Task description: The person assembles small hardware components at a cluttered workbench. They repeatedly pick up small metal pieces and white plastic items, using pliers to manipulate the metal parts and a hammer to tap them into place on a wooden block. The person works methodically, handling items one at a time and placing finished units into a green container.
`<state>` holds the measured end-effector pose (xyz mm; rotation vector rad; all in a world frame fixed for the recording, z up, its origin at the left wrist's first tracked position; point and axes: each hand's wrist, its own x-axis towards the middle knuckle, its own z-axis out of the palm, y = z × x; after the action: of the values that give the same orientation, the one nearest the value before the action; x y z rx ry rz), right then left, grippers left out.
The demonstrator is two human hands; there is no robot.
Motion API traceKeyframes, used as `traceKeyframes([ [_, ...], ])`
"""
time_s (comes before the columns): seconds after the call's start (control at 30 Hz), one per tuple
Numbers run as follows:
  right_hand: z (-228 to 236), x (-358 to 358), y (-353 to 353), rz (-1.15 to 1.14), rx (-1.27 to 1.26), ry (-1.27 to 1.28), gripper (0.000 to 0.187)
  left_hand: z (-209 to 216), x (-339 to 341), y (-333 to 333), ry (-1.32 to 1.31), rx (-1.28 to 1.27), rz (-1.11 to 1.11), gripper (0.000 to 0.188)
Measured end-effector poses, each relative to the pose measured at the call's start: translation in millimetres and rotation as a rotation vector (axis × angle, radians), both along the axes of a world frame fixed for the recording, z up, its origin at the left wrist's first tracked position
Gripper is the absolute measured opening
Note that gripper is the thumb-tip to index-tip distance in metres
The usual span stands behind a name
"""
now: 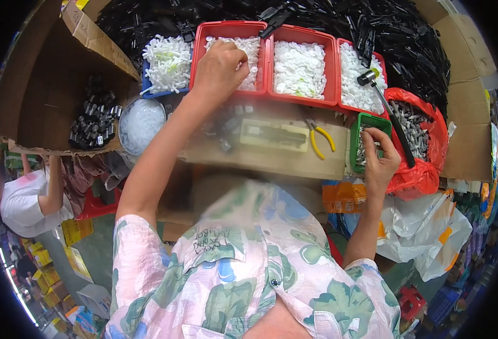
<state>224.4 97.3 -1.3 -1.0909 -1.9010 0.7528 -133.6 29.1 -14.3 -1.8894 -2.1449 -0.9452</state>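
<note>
My left hand (222, 69) reaches into a red bin (230, 26) of small white plastic pieces, its fingers curled down and closed among them; what they pinch is hidden. My right hand (381, 158) dips into a small green bin (355, 148) of thin metal parts, fingertips drawn together, and I cannot make out what is between them. On the cardboard work surface between my arms lies a cream-coloured fixture block (253, 135) with a dark piece in its slot. Pliers with yellow handles (318, 142) rest to its right.
Two more red bins (299, 68) (355, 85) and a blue bin (167, 66) hold white parts. A hammer (395, 121) leans across a red bag (436, 141) of grey parts. Black parts (339, 16) heap behind. A round tub (142, 125) and box (45, 101) stand left; a person (31, 200) sits beyond.
</note>
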Motion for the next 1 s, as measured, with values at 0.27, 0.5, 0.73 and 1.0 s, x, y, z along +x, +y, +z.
traceKeyframes([
  [0.27, 8, -88, -38, 0.364, -0.062, 0.320, 0.011, 23, 82, -57, -1.242, -0.163, -0.051, 0.014],
  [0.5, 7, -97, -48, 0.439, 0.061, 0.258, 0.013, 9, 108, -69, -1.296, -0.134, -0.024, 0.013],
  [0.73, 6, -95, -50, 0.453, 0.210, 0.239, 0.016, 10, 111, -69, -1.321, -0.130, -0.007, 0.012],
  [1.0, 4, -97, -52, 0.450, 0.209, 0.240, 0.016, 10, 110, -73, -1.299, -0.096, -0.034, 0.013],
])
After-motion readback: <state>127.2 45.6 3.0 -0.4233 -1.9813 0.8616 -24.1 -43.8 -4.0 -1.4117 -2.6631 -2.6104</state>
